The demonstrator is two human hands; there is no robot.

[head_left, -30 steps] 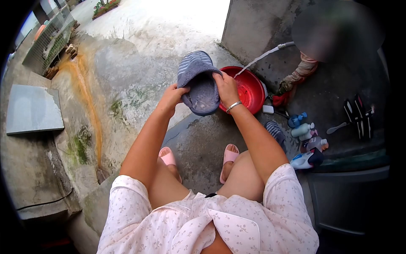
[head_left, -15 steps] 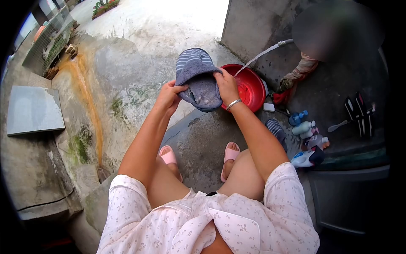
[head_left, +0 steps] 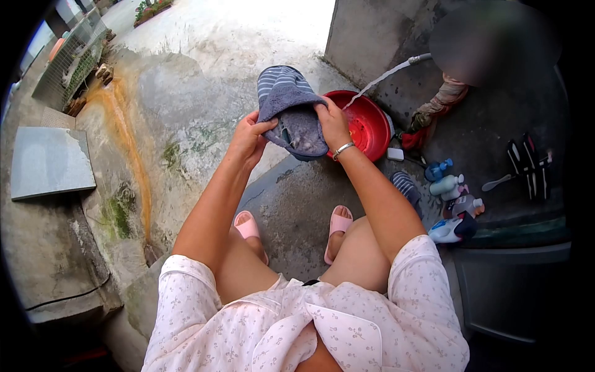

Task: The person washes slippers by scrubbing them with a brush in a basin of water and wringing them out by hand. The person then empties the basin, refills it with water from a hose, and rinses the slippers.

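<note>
Both my hands hold one grey-blue striped slipper (head_left: 290, 102), its toe pointing away from me and its fuzzy insole facing up. My left hand (head_left: 249, 137) grips the left side, thumb over the edge of the opening. On the opposite side, my right hand (head_left: 334, 129) has its fingers closed on the rim; a silver bangle circles that wrist. Just beyond the right hand, a red basin (head_left: 374, 127) takes a stream of water (head_left: 384, 77) from a pipe. The matching striped slipper (head_left: 406, 188) lies on the ground to the right.
Several bottles, including a green one (head_left: 445, 186) and a white-and-blue one (head_left: 449, 229), stand at the right near brushes (head_left: 528, 167). A white block (head_left: 395, 154) sits by the basin. Pink sandals (head_left: 338, 230) are on my feet. A stone slab (head_left: 52, 162) lies left.
The slipper has tipped slightly in my hands, and its opening looks a little differently shaped. Both hands keep their hold. Water still runs into the basin.
</note>
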